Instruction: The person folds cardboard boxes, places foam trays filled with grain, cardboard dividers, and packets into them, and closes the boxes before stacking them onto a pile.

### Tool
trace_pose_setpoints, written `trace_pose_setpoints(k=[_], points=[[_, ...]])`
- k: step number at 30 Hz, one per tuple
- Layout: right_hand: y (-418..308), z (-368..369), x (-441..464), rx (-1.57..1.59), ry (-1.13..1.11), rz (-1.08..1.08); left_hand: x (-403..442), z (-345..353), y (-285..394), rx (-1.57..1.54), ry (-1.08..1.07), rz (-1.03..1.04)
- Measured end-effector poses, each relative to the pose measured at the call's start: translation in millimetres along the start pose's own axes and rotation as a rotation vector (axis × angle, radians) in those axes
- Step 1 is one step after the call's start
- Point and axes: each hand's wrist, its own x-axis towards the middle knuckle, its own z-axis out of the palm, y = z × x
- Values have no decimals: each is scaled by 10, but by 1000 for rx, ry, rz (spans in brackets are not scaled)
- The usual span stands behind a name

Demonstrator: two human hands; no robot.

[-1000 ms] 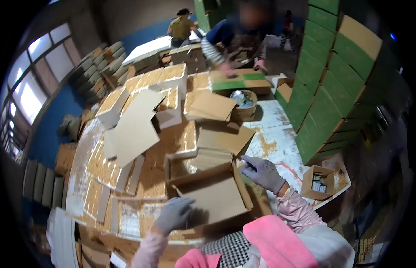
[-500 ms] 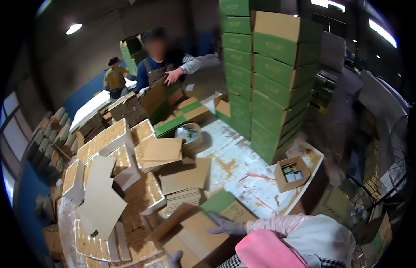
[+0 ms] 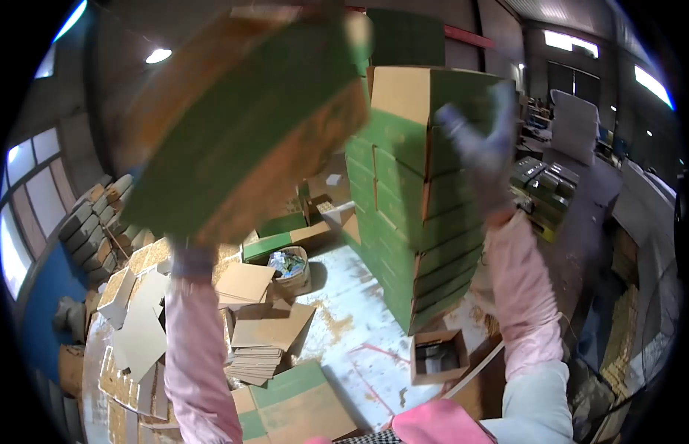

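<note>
A green and brown cardboard box (image 3: 263, 126), blurred by motion, is held up high at the upper left. Under its lower edge is my left hand (image 3: 192, 259), gloved and mostly hidden by the box it supports. My right hand (image 3: 483, 144), also gloved, is raised with its fingers spread and holds nothing. It is in front of the right side of a tall stack of green boxes (image 3: 400, 200); whether it touches them I cannot tell. Flat green and brown cardboard (image 3: 303, 399) lies on the table below.
A small open box (image 3: 439, 374) stands by the table's right edge. Left of the stack is a basket (image 3: 292, 281) with small packets. Cardboard sheets (image 3: 266, 325) and white trays (image 3: 115, 296) of brown granular material cover the left side.
The box has gone from the table up to the upper left with my left hand. My right hand has lifted off it and risen beside the stack. The view has tilted up.
</note>
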Motion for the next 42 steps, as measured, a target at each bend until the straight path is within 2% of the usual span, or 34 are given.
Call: trace_pose_setpoints(k=[1, 2, 4, 5, 6, 7, 9, 10, 11, 12, 13, 15, 17, 20, 21, 22, 23, 24, 25, 26, 27, 28, 29, 30, 31, 32, 33, 34, 35, 36, 37, 38, 40, 42], points=[[440, -82, 312, -109, 96, -45, 262, 436, -71, -47, -76, 68], [927, -161, 544, -185, 93, -26, 484, 842, -197, -79, -176, 138], [1900, -246, 908, -254, -76, 102, 527, 2049, -160, -364, 41, -176], [2233, -222, 963, -126, -188, 175, 812, 2223, -445, -270, -104, -45], [2358, -209, 923, 59, -258, 240, 755, 2586, -477, -239, -116, -216], [2219, -193, 839, 474, -323, 532, 695, 2950, -509, -209, -131, -387], [2018, -192, 768, 541, -352, 496, 547, 3387, -654, 190, -259, -663], [2023, -225, 780, 566, -359, 476, 891, 3380, -1091, 554, -543, -435], [2101, -250, 801, 408, -362, 446, 1231, 3375, -1521, 896, -735, -122], [2198, -268, 769, 252, -365, 423, 807, 3696, -1067, 1407, -369, -138], [2291, -270, 700, 102, -365, 404, 999, 3681, -1209, 1451, -505, -60], [2627, -212, 612, 141, -354, 334, 1418, 3552, -1782, 961, -861, -24], [2785, -171, 554, 141, -358, 312, 1465, 3462, -1990, 911, -801, 167], [2738, -176, 601, 57, -380, 349, 1645, 3328, -2363, 734, -684, 256], [2790, -181, 637, 16, -394, 377, 1462, 3319, -2246, 698, -593, 157], [2843, -218, 646, -22, -403, 403, 1332, 3210, -2204, 759, -585, 212], [2978, -341, 646, -207, -357, 179, 1082, 3011, -2192, 905, -595, 336], [3208, -489, 617, -375, -312, -50, 756, 2732, -2151, 1169, -621, 605], [3272, -411, 396, -497, -291, -280, 315, 2364, -2061, 1339, -640, 758], [3340, -344, 176, -626, -229, -510, -139, 2082, -1956, 944, -436, 259], [2244, -436, -199, -290, -284, -125, -702, 1615, -1732, 982, -446, 220], [1099, -531, -572, 56, -199, 243, -1269, 1152, -1507, 1020, -457, 181], [784, -700, -1072, 204, -274, 369, -1855, 466, -1432, 1179, -550, 168], [669, -886, -1726, 282, -491, 472, -2381, -90, -1034, 1284, -713, -133], [493, -1045, -2349, 337, -783, 618, -2891, -629, -600, 1406, -663, -440], [250, -1159, -2976, 377, -1119, 789, -3499, -1363, -240, 1608, -596, -660], [-35, -1184, -3540, 398, -1421, 954, -3918, -1689, 347, 1915, -485, -962], [-339, -1201, -4049, 394, -1635, 1047, -4063, -1735, 950, 1981, -462, -1267], [-732, -1145, -4369, 364, -1724, 1097, -4447, -2058, 1295, 1976, -524, -1408], [-857, -1138, -4931, 338, -1755, 690, -4895, -2265, 1523, 1957, -581, -1557], [-930, -1191, -5395, 300, -1823, 704, -5350, -2420, 1593, 1871, -681, -1519], [-1005, -1220, -5802, 431, -1789, 632, -5674, -2489, 1652, 1789, -773, -1469], [-1177, -1241, -6067, 175, -1625, 502, -6049, -2449, 1572, 1968, -556, -988], [-1626, -1040, -5509, 354, -1498, 1167, -6158, -2479, 1467, 1864, -214, -1105]])
